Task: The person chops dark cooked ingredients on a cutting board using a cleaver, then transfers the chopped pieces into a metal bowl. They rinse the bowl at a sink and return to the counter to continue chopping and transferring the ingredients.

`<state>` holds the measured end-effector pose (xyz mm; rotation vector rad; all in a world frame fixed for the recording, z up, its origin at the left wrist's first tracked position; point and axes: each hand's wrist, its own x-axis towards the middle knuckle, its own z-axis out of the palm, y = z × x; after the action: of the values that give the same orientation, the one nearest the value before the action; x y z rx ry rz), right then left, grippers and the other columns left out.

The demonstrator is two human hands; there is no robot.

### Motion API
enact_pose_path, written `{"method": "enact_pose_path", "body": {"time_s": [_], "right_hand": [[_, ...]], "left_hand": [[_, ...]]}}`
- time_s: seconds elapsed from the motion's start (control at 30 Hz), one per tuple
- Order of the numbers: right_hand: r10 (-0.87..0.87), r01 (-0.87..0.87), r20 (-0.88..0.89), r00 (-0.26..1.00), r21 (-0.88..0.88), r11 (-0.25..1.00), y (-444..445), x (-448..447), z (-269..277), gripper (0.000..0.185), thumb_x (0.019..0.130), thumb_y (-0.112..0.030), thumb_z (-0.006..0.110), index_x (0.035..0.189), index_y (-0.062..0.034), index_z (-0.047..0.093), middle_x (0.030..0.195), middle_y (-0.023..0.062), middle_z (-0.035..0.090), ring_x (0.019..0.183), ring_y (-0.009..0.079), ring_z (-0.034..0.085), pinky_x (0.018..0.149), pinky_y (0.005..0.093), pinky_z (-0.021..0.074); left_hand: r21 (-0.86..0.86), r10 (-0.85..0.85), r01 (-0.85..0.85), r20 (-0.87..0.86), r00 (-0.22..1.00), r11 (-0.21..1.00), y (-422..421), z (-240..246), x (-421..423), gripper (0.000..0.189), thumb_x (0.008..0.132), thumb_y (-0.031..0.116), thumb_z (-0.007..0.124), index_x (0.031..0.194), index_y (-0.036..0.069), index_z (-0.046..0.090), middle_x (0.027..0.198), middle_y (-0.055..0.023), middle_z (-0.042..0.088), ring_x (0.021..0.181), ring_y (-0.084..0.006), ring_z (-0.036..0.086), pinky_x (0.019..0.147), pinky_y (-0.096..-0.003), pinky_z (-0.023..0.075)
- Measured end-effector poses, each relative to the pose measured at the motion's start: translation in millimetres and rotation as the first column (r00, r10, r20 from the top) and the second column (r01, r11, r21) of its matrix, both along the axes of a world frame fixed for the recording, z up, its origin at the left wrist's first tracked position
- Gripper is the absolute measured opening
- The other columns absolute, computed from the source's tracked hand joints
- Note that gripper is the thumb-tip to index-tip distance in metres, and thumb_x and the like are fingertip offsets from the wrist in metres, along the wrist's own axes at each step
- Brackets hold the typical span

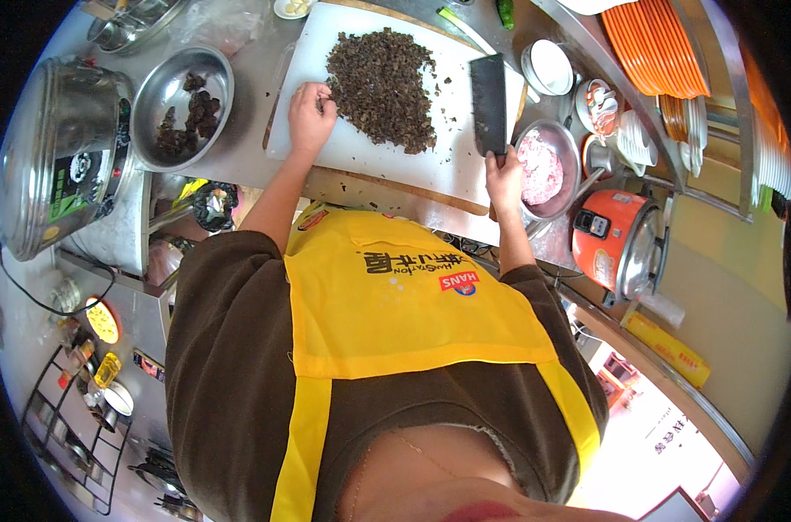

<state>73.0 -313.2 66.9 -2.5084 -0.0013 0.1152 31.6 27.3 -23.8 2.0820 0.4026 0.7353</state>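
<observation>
My right hand [504, 177] grips the handle of a dark-bladed cleaver [488, 104], whose broad blade lies over the right side of a white cutting board [376, 173]. At the board's middle is a wide heap of finely chopped dark brown food [386, 88], perhaps wood ear fungus. My left hand [312, 117] rests by the heap's left edge with its fingers curled; whether a bit of the food is between them is hard to see. Loose crumbs lie between heap and blade. A steel bowl [149, 140] on the left holds larger dark pieces [200, 114].
Close to the right board edge stands a steel bowl [570, 140] of pink minced meat [540, 171]. Beyond are white bowls [551, 67], a red rice cooker [607, 238] and a shelf of orange plates [653, 49]. A large steel pot [76, 124] stands far left. A green onion [464, 29] lies behind.
</observation>
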Motion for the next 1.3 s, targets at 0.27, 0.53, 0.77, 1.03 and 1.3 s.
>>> {"method": "enact_pose_path", "body": {"time_s": [0.27, 0.53, 0.77, 1.03, 1.3], "right_hand": [[-0.008, 0.019, 0.035, 0.999, -0.308, 0.951, 19, 16, 8, 0.024, 0.084, -0.021, 0.054, 0.094, 0.0010, 0.051, 0.075, 0.0257, 0.064, 0.075, 0.0446, 0.063, 0.070, 0.0521, 0.0501], [0.277, -0.278, -0.033, 0.960, -0.149, 0.949, 91, -4, 21, 0.023, 0.084, -0.017, 0.058, 0.097, 0.0009, 0.055, 0.072, 0.0221, 0.063, 0.071, 0.0415, 0.063, 0.064, 0.0480, 0.0496], [0.346, -0.357, -0.098, 0.933, -0.134, 0.925, 93, -21, 28, 0.025, 0.083, -0.016, 0.058, 0.100, 0.0023, 0.054, 0.069, 0.0228, 0.062, 0.066, 0.0415, 0.062, 0.062, 0.0486, 0.0496], [0.372, -0.376, -0.050, 0.927, -0.098, 0.922, 112, -4, 25, 0.024, 0.083, -0.015, 0.058, 0.099, 0.0031, 0.054, 0.066, 0.0211, 0.062, 0.066, 0.0414, 0.062, 0.062, 0.0483, 0.0493], [0.409, -0.413, -0.057, 0.911, -0.107, 0.904, 125, 1, 30, 0.032, 0.084, -0.016, 0.058, 0.108, 0.0049, 0.054, 0.065, 0.0199, 0.061, 0.065, 0.0396, 0.062, 0.061, 0.0455, 0.0492]], "left_hand": [[0.014, -0.015, 0.015, 0.004, 1.000, 1.000, 1, -4, 2, 0.011, 0.075, -0.001, 0.057, 0.085, 0.001, 0.054, 0.082, -0.0091, 0.058, 0.075, -0.0239, 0.056, 0.064, -0.0323, 0.0461], [-0.042, 0.007, -0.007, -0.003, 1.000, 0.999, 0, 1, -1, 0.013, 0.071, 0.002, 0.057, 0.084, 0.005, 0.057, 0.080, -0.0086, 0.059, 0.078, -0.0275, 0.058, 0.073, -0.0385, 0.0469], [-0.087, 0.025, -0.025, -0.005, 1.000, 0.996, -2, 0, -3, 0.012, 0.072, 0.002, 0.057, 0.084, 0.006, 0.056, 0.080, -0.0078, 0.058, 0.077, -0.0270, 0.057, 0.071, -0.0384, 0.0463], [-0.073, 0.022, -0.020, 0.023, 0.999, 0.997, 0, 5, -1, 0.011, 0.073, 0.002, 0.057, 0.083, 0.005, 0.055, 0.080, -0.0087, 0.058, 0.077, -0.0291, 0.057, 0.071, -0.0397, 0.0458], [-0.094, 0.013, -0.014, -0.007, 1.000, 0.995, -2, 5, -3, 0.010, 0.073, 0.002, 0.056, 0.083, 0.005, 0.054, 0.080, -0.0088, 0.058, 0.076, -0.0288, 0.057, 0.071, -0.0394, 0.0460]]}}
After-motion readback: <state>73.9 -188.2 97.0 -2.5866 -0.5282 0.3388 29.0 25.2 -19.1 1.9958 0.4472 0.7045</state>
